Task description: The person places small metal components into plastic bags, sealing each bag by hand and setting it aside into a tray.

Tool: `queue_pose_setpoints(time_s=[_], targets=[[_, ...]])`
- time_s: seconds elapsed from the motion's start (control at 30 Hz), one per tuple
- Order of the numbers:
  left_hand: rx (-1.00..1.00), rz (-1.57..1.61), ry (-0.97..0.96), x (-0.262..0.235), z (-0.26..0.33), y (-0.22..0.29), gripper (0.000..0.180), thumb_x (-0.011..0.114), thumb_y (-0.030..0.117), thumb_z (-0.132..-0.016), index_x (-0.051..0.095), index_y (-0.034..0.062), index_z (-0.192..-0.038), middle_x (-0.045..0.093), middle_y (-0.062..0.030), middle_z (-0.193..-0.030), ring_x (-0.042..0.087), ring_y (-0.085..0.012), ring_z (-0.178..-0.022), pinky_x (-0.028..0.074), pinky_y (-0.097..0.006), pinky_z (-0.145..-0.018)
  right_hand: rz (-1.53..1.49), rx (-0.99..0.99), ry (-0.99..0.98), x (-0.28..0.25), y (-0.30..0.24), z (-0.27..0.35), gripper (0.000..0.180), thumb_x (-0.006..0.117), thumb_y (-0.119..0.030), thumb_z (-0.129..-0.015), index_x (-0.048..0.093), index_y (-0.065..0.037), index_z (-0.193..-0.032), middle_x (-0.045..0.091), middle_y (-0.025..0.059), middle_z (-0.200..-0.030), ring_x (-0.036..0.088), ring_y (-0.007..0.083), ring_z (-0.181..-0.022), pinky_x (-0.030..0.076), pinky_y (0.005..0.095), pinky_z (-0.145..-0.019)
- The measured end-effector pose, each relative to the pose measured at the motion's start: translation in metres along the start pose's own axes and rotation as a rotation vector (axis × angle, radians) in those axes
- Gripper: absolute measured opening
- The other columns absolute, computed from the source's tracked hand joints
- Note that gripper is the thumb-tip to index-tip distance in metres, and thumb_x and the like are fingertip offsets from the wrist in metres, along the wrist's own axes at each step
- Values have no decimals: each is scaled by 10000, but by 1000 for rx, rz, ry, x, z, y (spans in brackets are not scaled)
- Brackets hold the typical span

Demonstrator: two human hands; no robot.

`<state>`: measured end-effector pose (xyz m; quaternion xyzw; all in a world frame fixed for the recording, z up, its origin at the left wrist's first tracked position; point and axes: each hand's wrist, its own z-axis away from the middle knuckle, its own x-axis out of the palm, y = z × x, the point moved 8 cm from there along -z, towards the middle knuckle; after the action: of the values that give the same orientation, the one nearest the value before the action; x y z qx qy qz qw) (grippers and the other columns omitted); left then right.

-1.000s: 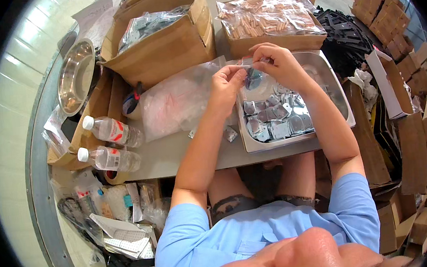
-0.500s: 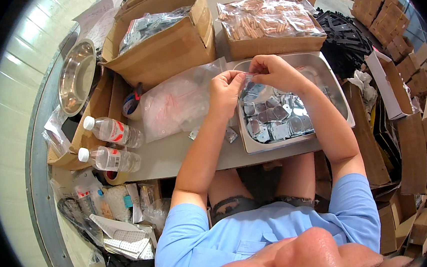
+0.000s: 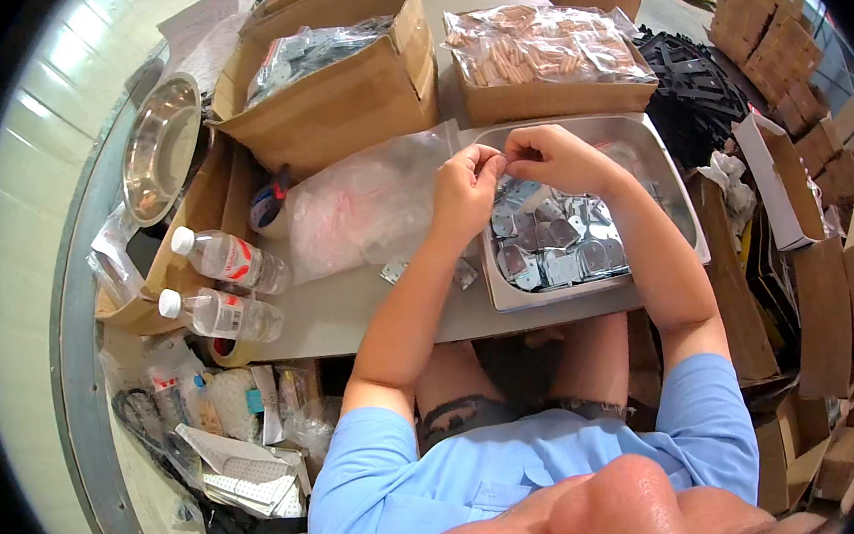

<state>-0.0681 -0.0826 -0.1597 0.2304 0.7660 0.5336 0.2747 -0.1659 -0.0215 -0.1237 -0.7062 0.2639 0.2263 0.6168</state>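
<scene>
My left hand and my right hand meet over the near left part of a metal tray. Both are closed in a pinch, fingertips almost touching, at the top of a small clear zip bag. The bag hangs just under the fingers; its contents are hard to make out against the parts below. Inside the tray lie many shiny bent metal plates. A few loose metal plates rest on the table, partly behind my left forearm. A large clear bag of red-edged small bags lies left of my left hand.
Behind the tray stands a carton of bagged copper-coloured pins. A taller carton holds bagged metal parts. Two plastic bottles, a tape roll and a steel bowl stand at the left. Black parts are piled at the right.
My hands have come closer together and slightly lower, the fingertips now almost meeting at the small bag's top. The view has shifted slightly.
</scene>
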Motion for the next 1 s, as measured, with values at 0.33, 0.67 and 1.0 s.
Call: queue_pose_setpoints(time_s=[0.33,0.67,1.0], targets=[[7,224,0,-12,-3,3,171,575,155,-900,612,-10,-877,583,9,-741,493,-49,-661,407,-202,-587,27,-133,120,-15,-13,4,132,637,-75,-756,559,19,-805,552,79,-698,511,128,-650,431,285,-600],[205,-119,128,-16,6,30,159,612,131,-842,617,-27,-831,589,-69,-675,528,-114,-607,428,-277,-555,231,-384,258,-12,-37,8,112,634,-85,-732,585,-17,-806,578,130,-778,568,286,-764,460,372,-687],[188,-46,227,-40,-4,31,187,603,158,-868,611,-24,-830,565,-24,-667,479,-80,-604,399,-242,-552,-25,-212,118,-36,-15,11,93,601,-36,-740,554,17,-800,541,77,-699,505,140,-650,438,271,-620]])
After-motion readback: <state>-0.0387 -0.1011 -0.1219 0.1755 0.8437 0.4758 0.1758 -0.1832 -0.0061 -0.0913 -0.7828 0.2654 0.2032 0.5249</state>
